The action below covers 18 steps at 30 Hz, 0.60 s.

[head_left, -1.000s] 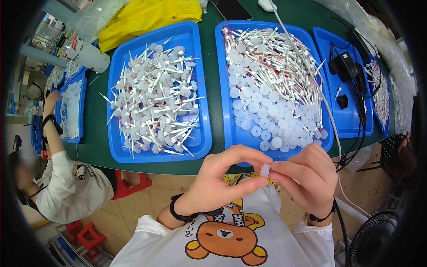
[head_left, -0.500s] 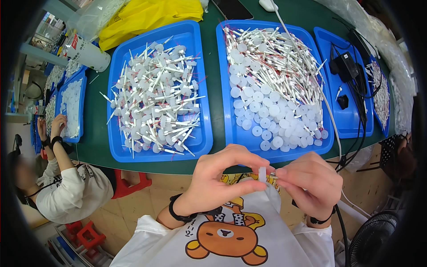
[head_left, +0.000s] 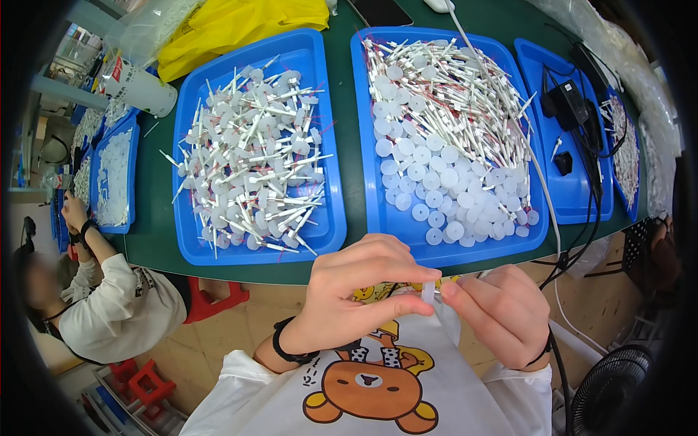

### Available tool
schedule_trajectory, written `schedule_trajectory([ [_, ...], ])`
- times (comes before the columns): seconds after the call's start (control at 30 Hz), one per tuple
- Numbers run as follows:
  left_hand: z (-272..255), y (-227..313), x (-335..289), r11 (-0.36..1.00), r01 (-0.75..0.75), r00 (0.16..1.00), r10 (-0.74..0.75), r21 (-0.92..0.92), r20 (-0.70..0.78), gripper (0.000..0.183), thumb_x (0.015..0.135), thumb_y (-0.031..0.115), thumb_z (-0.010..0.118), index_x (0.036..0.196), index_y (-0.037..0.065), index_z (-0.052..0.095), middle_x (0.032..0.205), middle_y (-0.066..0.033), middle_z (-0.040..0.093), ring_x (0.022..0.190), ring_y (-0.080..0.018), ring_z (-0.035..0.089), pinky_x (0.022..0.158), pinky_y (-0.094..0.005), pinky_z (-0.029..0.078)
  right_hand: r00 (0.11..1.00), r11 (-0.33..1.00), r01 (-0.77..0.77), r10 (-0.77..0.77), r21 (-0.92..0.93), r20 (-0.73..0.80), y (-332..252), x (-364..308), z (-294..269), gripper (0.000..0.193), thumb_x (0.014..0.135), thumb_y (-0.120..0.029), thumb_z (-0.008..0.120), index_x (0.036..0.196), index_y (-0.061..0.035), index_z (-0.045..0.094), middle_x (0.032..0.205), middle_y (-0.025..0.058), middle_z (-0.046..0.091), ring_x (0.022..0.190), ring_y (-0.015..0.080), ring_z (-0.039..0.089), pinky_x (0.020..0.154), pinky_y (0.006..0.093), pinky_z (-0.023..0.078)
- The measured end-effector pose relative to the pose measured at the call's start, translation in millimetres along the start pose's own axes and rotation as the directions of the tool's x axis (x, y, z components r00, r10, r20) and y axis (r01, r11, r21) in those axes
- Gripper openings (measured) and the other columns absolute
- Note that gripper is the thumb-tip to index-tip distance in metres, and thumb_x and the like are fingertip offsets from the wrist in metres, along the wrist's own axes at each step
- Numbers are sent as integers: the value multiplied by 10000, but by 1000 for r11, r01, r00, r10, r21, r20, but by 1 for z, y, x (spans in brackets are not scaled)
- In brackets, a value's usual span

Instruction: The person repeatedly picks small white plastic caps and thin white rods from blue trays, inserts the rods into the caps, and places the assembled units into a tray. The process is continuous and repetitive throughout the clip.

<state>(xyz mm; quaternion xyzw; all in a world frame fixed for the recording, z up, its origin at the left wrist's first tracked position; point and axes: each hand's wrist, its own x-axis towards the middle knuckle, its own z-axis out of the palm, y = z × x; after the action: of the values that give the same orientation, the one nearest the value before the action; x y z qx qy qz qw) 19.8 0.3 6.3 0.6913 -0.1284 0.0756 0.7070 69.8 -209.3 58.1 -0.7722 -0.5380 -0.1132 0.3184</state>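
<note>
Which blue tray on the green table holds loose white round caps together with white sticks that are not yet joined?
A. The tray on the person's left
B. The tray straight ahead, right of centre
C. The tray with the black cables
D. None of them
B: the centre-right tray has separate white discs heaped at its near side and loose white sticks at its far side.

The left hand and right hand have closed together; the small white piece now sits pinched between their fingertips, upright
</note>
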Motion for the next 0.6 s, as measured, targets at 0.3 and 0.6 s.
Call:
schedule_trajectory([
  [0.3, 0, 5, 4, 998, -15, 999, 13, 59, 38, 345, 656, 79, 896, 963, 8, 755, 836, -80, 713, 784, -210, 669, 848, -430, 514, 998, 999, 54, -54, 2, 36, 3, 0, -3, 381, 603, -13, 699, 940, 164, 685, 856, 166, 626, 637, 196, 555, 511, 289, 432],
  [0.6, -4, 16, 9, 985, -100, 992, 87, 139, 95, 247, 739, 93, 835, 955, 9, 752, 838, -61, 692, 769, -210, 663, 941, -498, 538, 969, 939, -235, 247, 251, -19, -6, -9, 10, 247, 717, 26, 769, 960, 17, 723, 858, 104, 677, 612, 196, 609, 517, 286, 463],
])
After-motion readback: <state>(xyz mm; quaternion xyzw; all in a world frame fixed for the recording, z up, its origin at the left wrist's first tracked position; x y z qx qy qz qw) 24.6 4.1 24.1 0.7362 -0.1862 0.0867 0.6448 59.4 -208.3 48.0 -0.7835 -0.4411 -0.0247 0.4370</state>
